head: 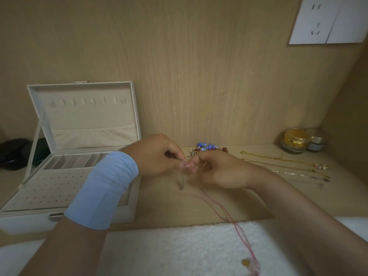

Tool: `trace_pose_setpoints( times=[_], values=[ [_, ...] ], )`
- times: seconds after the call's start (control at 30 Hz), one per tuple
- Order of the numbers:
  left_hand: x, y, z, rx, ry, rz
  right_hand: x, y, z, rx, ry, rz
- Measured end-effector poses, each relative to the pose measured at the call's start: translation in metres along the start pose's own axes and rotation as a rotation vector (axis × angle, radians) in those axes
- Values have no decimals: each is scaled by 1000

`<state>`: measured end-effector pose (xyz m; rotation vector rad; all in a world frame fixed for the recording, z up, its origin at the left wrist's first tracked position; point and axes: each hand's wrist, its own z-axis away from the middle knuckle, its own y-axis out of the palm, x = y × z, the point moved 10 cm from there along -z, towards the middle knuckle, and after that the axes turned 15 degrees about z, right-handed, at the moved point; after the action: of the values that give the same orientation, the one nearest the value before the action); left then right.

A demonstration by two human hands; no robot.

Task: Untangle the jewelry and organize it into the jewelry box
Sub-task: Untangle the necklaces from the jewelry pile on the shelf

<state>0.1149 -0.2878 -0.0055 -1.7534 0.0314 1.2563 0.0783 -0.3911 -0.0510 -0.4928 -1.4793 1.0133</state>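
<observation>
My left hand [159, 156] and my right hand [215, 170] meet fingertip to fingertip above the wooden desk, both pinching a thin silver chain [182, 181] whose small pendant dangles below them. A pink cord necklace [229, 218] trails from under the hands down to a gold pendant [246, 262] on the white cloth. The white jewelry box [59, 188] stands open at the left, its lid upright and its slots bare. A tangled pile of blue beaded jewelry [206, 147] lies just behind my hands.
Several gold and silver necklaces [288, 166] lie stretched out in rows at the right. Two small jars [296, 141] stand in the back right corner. A white fluffy cloth [179, 251] covers the near edge. Dark objects [14, 152] sit left of the box.
</observation>
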Motion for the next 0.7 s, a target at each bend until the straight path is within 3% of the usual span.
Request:
trace_pose_setpoints(
  times=[0.13,0.33,0.7],
  values=[
    [3,-3,-1,-59,-24,53,12,1,-3,-10,-67,-407],
    [10,0,-1,-75,-80,227,-7,-13,-6,-201,44,-432],
    [16,-5,-3,-255,-56,380,-17,-16,-4,-201,105,-444]
  ],
)
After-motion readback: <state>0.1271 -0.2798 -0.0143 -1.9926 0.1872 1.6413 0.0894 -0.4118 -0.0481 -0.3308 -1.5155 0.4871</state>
